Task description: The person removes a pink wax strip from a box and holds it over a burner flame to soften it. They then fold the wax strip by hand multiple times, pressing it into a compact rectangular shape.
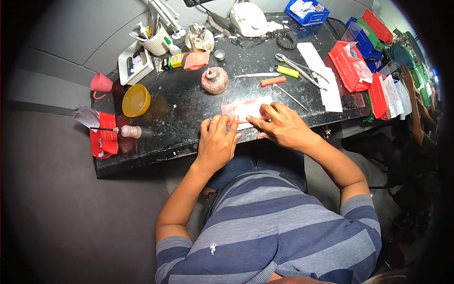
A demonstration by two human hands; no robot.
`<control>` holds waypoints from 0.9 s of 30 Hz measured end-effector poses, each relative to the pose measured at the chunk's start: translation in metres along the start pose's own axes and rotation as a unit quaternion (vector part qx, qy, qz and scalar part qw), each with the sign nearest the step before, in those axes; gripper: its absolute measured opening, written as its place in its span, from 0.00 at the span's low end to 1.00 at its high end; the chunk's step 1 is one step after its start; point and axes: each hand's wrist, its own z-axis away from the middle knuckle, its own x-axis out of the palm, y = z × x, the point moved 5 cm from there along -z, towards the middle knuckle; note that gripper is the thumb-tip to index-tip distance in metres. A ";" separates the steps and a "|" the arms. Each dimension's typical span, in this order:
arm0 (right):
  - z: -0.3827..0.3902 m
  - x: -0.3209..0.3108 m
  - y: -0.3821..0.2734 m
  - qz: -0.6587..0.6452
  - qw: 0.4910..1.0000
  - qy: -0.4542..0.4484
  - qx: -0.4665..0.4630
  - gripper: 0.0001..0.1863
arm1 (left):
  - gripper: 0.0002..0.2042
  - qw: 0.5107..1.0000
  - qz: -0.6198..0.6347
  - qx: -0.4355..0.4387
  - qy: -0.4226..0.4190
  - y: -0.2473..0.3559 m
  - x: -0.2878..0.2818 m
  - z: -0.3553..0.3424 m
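Observation:
At the table's near edge, both my hands work at a pink wax strip (pixel 242 121) that looks rolled or folded. It lies along the near side of a white sheet with pink patches (pixel 242 109). My left hand (pixel 216 142) has its thumb and curled fingers on the strip's left end. The fingers of my right hand (pixel 285 127) are bent, with thumb and index tip pressing near its right part. The undersides of the fingers are hidden. Beyond my right hand lie a pink wax roll (pixel 273 81), a thin metal instrument (pixel 291 98) and a slim knife (pixel 257 75).
Past the wax stands a round pink-stained burner (pixel 214 80). Pliers (pixel 301 71), a lime-green lighter (pixel 287 71) and white paper (pixel 321 75) lie right. A yellow bowl (pixel 136 100), pink mug (pixel 100 85) and small bottle (pixel 131 131) stand left. Red bins (pixel 350 66) line the right side.

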 end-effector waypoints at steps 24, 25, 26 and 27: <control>-0.005 -0.007 0.027 -0.055 0.994 -0.030 -0.092 0.29 | 0.23 1.000 0.001 -0.004 -0.013 0.016 0.002 -0.001; -0.004 -0.008 0.030 -0.083 0.993 -0.028 -0.081 0.29 | 0.24 1.000 0.001 0.009 -0.016 0.019 0.003 -0.002; -0.002 -0.008 0.031 -0.082 0.993 -0.029 -0.086 0.29 | 0.26 1.000 0.011 0.002 -0.026 0.019 0.004 -0.003; 0.000 -0.008 0.032 -0.073 0.993 -0.022 -0.087 0.29 | 0.26 1.000 0.011 0.003 -0.022 0.020 0.004 -0.003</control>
